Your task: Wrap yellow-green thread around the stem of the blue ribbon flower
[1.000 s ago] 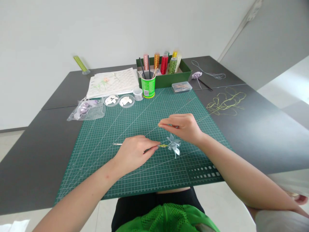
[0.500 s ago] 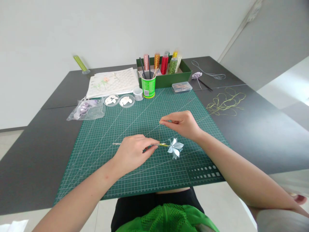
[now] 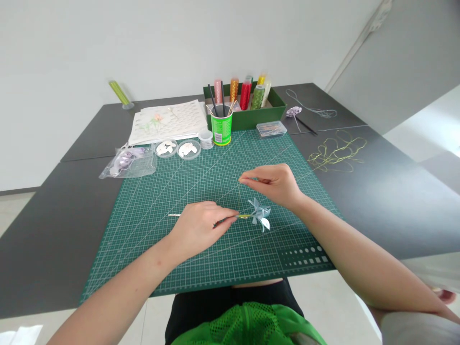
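A pale blue artificial flower [image 3: 261,214] lies sideways above the mat, its petals pointing right. My left hand [image 3: 203,221] pinches its thin stem between thumb and index finger, just left of a green-wrapped stretch. The stem's far end comes out on the left of that hand. Up and to the right, my right hand [image 3: 275,182] is closed in a pinch on a fine thread [image 3: 239,196], which runs taut down to the stem near my left fingertips. The thread is very thin and its colour is hard to make out.
A green cutting mat [image 3: 172,263] covers the table's middle. Behind it stand a green cup [image 3: 222,129] with sticks and a box [image 3: 247,120] of thread spools. Dishes of white pieces [image 3: 189,149] and a plastic bag [image 3: 129,163] lie left, tangled yellow-green thread [image 3: 338,153] right.
The flower has turned about its stem, so its petals now face another way. Both hands keep nearly the same places and grips.
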`<action>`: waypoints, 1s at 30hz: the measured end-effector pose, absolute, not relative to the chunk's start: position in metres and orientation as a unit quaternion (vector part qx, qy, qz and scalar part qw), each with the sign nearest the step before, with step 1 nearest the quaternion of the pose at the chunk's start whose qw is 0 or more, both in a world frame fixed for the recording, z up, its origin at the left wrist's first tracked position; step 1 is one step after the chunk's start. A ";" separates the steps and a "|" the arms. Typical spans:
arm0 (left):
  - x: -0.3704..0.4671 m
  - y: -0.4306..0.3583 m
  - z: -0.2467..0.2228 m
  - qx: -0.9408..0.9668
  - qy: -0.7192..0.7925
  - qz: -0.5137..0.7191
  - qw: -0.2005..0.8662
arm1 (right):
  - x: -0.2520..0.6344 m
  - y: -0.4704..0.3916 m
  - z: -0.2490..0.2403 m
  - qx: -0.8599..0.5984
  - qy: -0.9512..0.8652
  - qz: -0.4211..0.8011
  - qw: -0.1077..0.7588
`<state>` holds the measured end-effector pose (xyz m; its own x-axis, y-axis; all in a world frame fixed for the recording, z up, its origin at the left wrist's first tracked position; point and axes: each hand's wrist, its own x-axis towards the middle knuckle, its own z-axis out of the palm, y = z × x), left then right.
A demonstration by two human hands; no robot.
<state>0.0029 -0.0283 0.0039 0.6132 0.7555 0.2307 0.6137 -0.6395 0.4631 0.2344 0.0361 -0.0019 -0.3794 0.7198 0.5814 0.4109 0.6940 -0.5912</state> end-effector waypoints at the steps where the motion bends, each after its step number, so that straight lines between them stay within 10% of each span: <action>1: 0.003 -0.028 0.004 0.881 0.387 0.209 0.172 | 0.234 0.036 -0.002 -0.351 -0.812 0.177 0.432; 17: 0.002 -0.028 0.009 0.859 0.425 0.233 0.163 | 0.235 0.046 -0.017 -0.401 -0.786 0.286 0.374; 30: 0.001 -0.022 0.015 0.671 0.507 0.410 0.353 | 0.236 0.048 -0.018 -0.378 -0.802 0.307 0.346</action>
<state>0.0010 -0.0222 0.0150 0.1504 0.9696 0.1932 0.3908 -0.2378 0.8892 0.2357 0.0481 -0.0178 -0.4739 0.8191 0.3231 0.3933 0.5252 -0.7546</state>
